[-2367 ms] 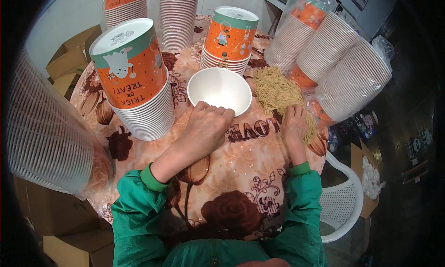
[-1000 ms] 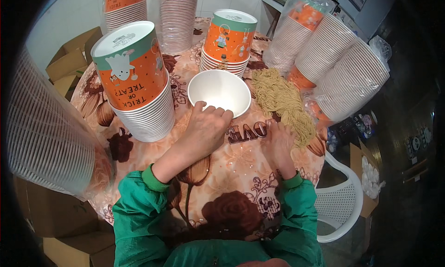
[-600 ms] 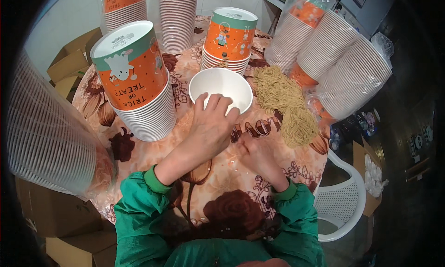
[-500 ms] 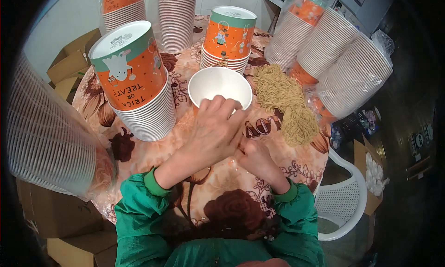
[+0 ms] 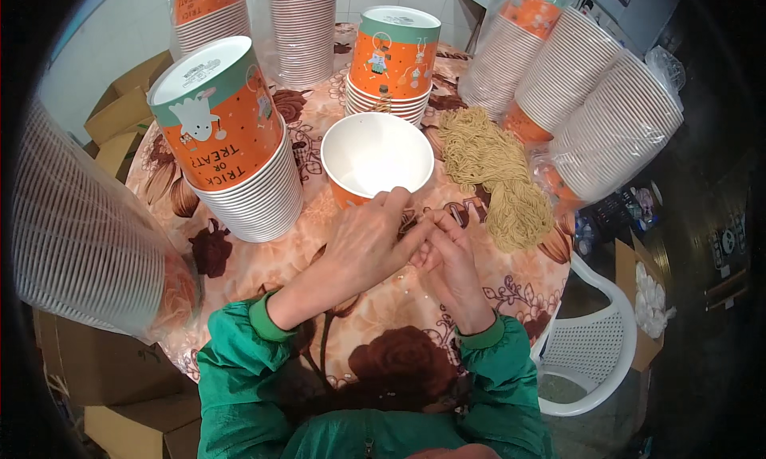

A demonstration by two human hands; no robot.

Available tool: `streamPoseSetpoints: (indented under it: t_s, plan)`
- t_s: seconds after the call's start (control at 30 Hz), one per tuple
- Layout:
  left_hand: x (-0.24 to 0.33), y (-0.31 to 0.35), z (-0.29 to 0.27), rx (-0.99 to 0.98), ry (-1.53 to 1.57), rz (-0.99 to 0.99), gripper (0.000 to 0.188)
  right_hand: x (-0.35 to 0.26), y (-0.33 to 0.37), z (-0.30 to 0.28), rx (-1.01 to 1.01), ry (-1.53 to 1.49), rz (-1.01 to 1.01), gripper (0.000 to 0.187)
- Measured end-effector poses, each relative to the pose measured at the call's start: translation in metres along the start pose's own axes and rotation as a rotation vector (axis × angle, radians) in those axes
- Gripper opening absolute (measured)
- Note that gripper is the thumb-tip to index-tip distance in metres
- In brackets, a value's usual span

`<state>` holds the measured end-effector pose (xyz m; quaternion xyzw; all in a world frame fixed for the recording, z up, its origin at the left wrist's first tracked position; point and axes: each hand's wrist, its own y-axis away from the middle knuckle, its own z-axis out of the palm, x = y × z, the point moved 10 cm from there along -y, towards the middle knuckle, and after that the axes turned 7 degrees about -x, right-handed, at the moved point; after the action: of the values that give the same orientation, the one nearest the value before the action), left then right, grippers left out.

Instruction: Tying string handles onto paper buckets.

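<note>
An orange paper bucket (image 5: pixel 345 194) with a white inside stands upright on the table, mouth up. At its near side is my left hand (image 5: pixel 359 240), its fingers bent and its thumb reaching toward the right. My right hand (image 5: pixel 448 261) is turned partly upward, with fingertips pinched against the left thumb tip. Whatever lies between those fingertips is too small to make out. Beyond and to the right of my hands lies a hank of tan string (image 5: pixel 491 176). Behind the open bucket, a short stack of upside-down orange and green buckets (image 5: pixel 395 60) stands on the cloth.
A tall upside-down bucket stack (image 5: pixel 231 148) stands left of the open one. Plastic-wrapped stacks (image 5: pixel 88 228) fill the near left; more wrapped stacks (image 5: pixel 610 128) lean at the right. Flowered cloth (image 5: pixel 263 260) covers the table. A white chair (image 5: pixel 586 355) and cardboard boxes (image 5: pixel 128 419) flank it.
My left hand has drawn back from over the bucket's mouth to its near side. My right hand has turned and its fingers now show, meeting the left thumb.
</note>
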<state>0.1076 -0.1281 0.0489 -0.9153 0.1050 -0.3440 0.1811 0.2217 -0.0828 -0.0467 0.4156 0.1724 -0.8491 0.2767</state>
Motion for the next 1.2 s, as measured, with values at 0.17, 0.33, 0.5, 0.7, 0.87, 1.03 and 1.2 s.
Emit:
streamPoseSetpoints:
  t_s: [0.17, 0.33, 0.5, 0.7, 0.87, 1.03, 1.2]
  plan:
    - [-0.006, 0.001, 0.033, -0.245, 0.095, -0.054, 0.055, -0.004, 0.001, -0.01, 0.06, -0.052, -0.04, 0.017]
    - [-0.011, 0.001, 0.038, -0.132, 0.233, 0.005, 0.06, -0.011, 0.004, -0.01, 0.052, -0.005, -0.087, 0.017]
    - [-0.012, 0.0, 0.035, -0.21, 0.119, -0.074, 0.043, -0.014, 0.002, -0.021, 0.103, -0.015, -0.13, 0.013]
    - [-0.014, -0.005, 0.022, -0.232, 0.113, -0.089, 0.019, -0.03, 0.005, -0.037, 0.229, -0.016, -0.176, 0.009]
    - [-0.018, -0.004, 0.012, -0.279, 0.003, -0.066, 0.018, -0.039, 0.006, -0.05, 0.281, -0.047, -0.223, 0.008]
    - [-0.014, -0.006, -0.003, -0.261, 0.053, -0.038, 0.018, -0.043, 0.008, -0.063, 0.348, -0.057, -0.256, 0.008]
    - [-0.015, -0.007, -0.019, -0.235, -0.014, -0.019, 0.019, -0.045, 0.009, -0.072, 0.361, -0.057, -0.277, 0.009]
